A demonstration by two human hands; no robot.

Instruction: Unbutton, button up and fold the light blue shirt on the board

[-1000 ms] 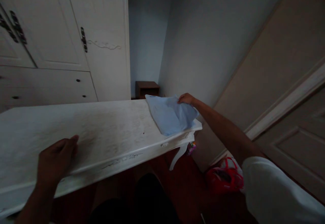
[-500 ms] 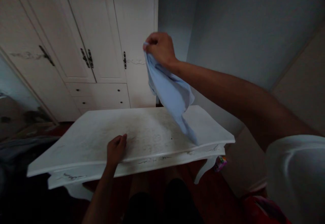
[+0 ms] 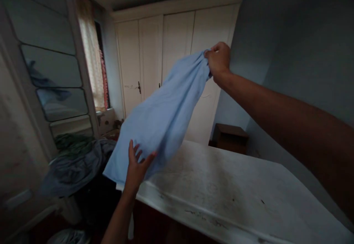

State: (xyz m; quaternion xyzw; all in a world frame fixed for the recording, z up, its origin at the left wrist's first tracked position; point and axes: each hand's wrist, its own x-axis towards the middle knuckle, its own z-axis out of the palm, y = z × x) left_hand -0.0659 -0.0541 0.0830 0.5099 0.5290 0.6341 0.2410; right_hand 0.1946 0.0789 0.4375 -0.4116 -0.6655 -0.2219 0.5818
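Observation:
A light blue cloth garment (image 3: 163,107) hangs slanting across the view, its exact kind not clear. High on the right, my right hand (image 3: 219,60) pinches its gathered upper end. The lower end spreads down to the left, over the left part of the white table (image 3: 221,188). In front of that lower part is my left hand (image 3: 138,164), fingers spread and holding nothing. Whether its fingertips touch the fabric I cannot tell.
A pale wardrobe (image 3: 177,33) stands behind the table. Dark and green clothes (image 3: 80,159) are heaped at the left, beside a mirrored panel (image 3: 56,100). A brown cabinet (image 3: 231,138) stands in the back right corner. A curtain (image 3: 90,52) hangs at the left.
The view has turned left and up. The garment has swung out to the left and spread wide, still held by my right hand. My left hand has opened from a closed shape near the table edge.

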